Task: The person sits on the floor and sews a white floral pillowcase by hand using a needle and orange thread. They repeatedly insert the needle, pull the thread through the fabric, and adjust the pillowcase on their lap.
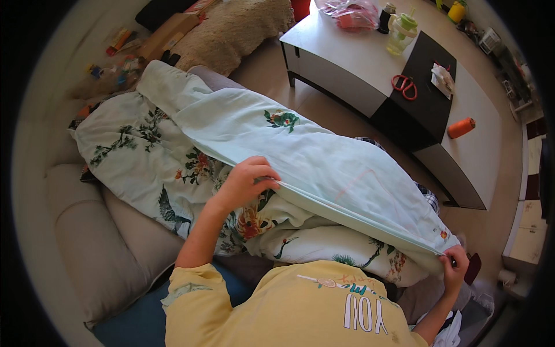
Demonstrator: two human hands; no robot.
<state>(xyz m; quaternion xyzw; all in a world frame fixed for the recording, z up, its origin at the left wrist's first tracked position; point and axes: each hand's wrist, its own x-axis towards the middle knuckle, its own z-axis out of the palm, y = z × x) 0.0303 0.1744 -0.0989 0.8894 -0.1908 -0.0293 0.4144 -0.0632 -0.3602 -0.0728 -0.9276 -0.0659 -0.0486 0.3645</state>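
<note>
A pale green cloth cover [312, 147], printed with flowers, pine branches and birds, is spread over my lap and the sofa. My left hand [253, 178] pinches its long layered edge near the middle of the view. At the lower right, my right hand [454, 262] pinches the other end of that edge between thumb and fingers. The edge runs fairly straight between the two hands. Below it lies the bunched, printed part of the cloth [199, 173]. A faint reddish line shows on the plain upper part.
Beyond the cloth stands a white and black coffee table [329, 52] with red-handled scissors [404, 87], an orange thread spool [461, 128], a green-lidded bottle [402, 34], and a plastic bag [351, 15]. The beige sofa [95, 243] is at left, near a cardboard box [167, 37].
</note>
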